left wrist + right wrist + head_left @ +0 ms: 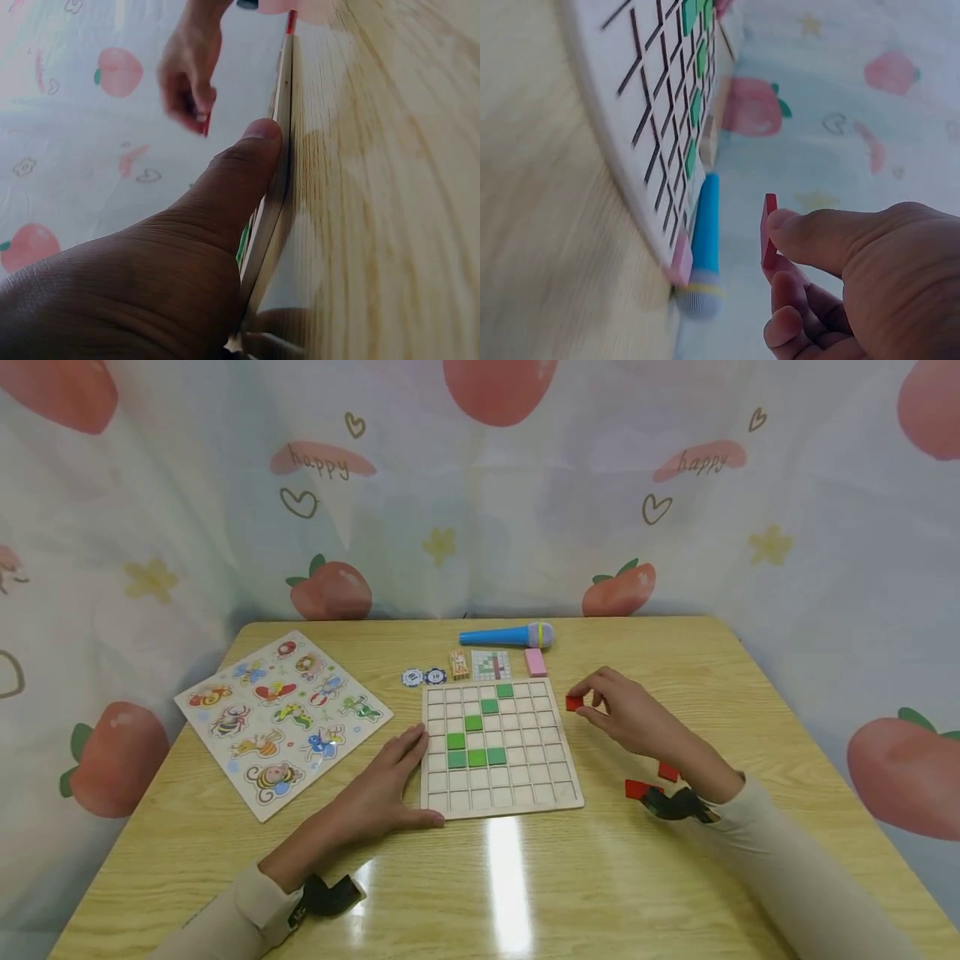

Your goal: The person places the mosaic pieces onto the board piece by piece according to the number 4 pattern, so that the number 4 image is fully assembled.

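Observation:
A wooden grid board lies mid-table with several green tiles set in its squares. My left hand rests flat against the board's left edge, thumb along its front corner. My right hand hovers just right of the board's far corner and pinches a small red tile between thumb and fingers. Two more red tiles lie on the table near my right wrist. The board shows edge-on in the right wrist view.
An insect peg puzzle lies at the left. Behind the board sit two poker chips, a small orange block, a pattern card, a pink block and a blue toy microphone. A strawberry-print curtain surrounds the table.

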### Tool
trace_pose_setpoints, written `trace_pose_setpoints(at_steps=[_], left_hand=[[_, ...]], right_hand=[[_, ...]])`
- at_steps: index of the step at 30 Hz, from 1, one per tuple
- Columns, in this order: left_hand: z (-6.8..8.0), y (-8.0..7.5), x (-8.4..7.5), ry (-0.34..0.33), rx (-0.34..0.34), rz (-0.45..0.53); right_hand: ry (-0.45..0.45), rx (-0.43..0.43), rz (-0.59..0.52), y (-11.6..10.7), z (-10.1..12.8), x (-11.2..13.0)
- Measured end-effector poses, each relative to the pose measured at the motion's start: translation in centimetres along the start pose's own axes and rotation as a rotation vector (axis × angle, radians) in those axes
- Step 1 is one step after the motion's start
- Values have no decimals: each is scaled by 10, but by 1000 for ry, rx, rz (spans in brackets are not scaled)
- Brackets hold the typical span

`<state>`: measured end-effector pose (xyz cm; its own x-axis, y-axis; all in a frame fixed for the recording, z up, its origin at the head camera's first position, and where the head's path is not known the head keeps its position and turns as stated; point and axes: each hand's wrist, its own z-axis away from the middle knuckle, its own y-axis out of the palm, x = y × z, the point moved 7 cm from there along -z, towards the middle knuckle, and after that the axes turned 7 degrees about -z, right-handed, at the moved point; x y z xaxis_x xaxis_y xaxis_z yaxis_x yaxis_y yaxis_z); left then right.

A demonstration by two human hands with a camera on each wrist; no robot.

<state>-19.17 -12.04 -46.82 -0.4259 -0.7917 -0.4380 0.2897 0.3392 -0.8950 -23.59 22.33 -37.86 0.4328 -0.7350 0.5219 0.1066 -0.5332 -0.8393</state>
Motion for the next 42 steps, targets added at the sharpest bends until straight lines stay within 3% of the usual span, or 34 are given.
trace_pose_setpoints(at_steps=[5,10,15,27,30,33,38,42], left_hand=[[0,-1,0,-2,2,6],[0,-1,-2,0,4,6],[0,-1,-3,5,4,-5],[0,-1,-1,10,1,-2],[-1,1,-3,9,11,0],[-2,3,-4,5,23,4],[-3,1,-5,-5,20,-8],[-2,-3,-3,-21,24,-17]], right_hand=[[-67,129,3,36,-50,21],[-81,216,2,64,-80,25],[-74,251,-17,77,-90,25],[-75,236,-3,83,-92,26],[-98,203,3,74,-80,26],[-135,114,-7,52,-56,23],[-161,-133,-52,-5,10,8],[-120,-268,-63,-27,70,-13]])
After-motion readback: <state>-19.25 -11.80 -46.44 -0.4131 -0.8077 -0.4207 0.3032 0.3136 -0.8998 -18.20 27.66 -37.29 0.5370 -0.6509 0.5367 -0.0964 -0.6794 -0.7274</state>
